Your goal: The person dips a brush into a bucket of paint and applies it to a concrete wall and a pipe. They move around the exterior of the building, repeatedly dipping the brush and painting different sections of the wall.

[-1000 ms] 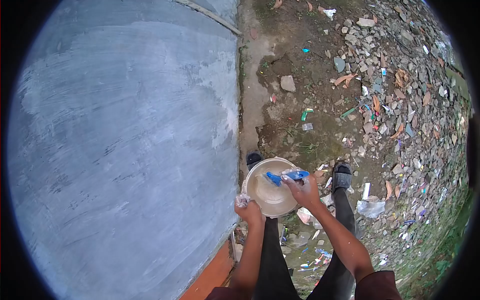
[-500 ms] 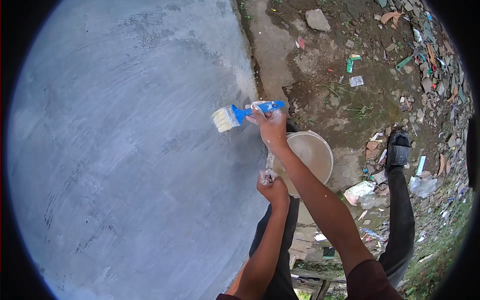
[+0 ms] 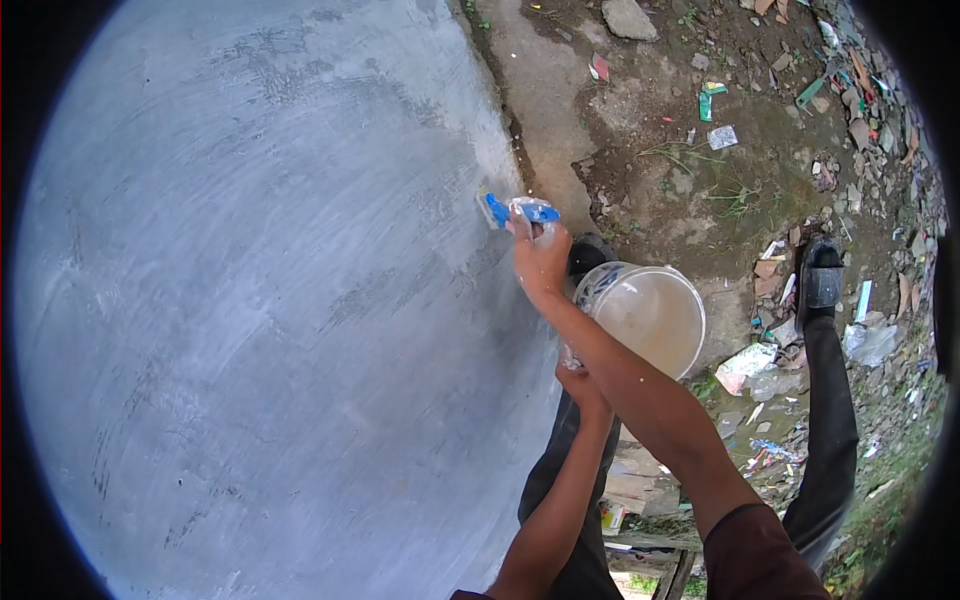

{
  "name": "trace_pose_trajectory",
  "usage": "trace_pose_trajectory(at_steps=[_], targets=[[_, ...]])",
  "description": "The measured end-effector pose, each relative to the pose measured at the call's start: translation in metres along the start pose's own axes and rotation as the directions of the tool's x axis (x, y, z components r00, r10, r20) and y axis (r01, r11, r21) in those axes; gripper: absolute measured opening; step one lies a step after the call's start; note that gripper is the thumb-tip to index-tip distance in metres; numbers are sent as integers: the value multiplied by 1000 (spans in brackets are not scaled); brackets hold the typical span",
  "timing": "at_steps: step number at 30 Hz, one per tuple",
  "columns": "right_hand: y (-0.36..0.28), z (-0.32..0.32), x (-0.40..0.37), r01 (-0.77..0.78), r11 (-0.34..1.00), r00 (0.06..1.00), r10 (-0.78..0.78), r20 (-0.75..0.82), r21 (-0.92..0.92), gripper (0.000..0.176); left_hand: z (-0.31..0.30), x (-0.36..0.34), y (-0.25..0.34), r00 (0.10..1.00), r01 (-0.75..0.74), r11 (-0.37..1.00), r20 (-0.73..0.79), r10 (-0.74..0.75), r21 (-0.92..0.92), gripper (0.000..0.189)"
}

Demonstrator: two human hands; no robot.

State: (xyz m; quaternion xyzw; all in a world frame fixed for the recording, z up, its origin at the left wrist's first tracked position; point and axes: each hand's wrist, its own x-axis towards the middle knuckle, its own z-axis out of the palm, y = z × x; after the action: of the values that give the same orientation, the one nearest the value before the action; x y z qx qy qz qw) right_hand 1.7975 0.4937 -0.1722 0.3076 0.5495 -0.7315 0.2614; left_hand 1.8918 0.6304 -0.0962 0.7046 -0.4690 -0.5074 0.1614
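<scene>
R hand point(image 3: 543, 258) is closed round the blue handle of a paint brush point(image 3: 497, 211), thumb & fingers wrapped w/ white smears on them. L hand point(image 3: 583, 385) is at the wall-side edge of the bucket point(image 3: 598, 288), fingers seemingly curled, but R forearm covers part of it, so can't tell if it grips the rim.

Brush is just beyond the bucket, on its wall side. Bristle end points away from bucket & meets the grey-blue wall point(image 3: 260, 300); handle butt points back to the ground strip beyond the bucket. Long axis runs approx. crosswise to the wall's edge, a bit foreshortened.

Bucket's outer side has dark printing, too small to read. Green-&-white scrap point(image 3: 711, 101) well beyond bucket also has marks too small to make out. One dark sandal point(image 3: 591, 253) is right by the bucket, t'other point(image 3: 823, 275) well off on its far side from the wall.
</scene>
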Motion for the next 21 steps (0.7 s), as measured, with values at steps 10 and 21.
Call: trace_pose_trajectory(at_steps=[10, 21], targets=[[-43, -14, -40, -140, 921, 989, 150, 0, 363, 14, 28, -38, -4, 980, 28, 732, 127, -156, 681, 39], [112, -29, 104, 91, 957, 963, -155, -220, -275, 30, 2, -46, -92, 882, -168, 893, 468, -52, 417, 28]])
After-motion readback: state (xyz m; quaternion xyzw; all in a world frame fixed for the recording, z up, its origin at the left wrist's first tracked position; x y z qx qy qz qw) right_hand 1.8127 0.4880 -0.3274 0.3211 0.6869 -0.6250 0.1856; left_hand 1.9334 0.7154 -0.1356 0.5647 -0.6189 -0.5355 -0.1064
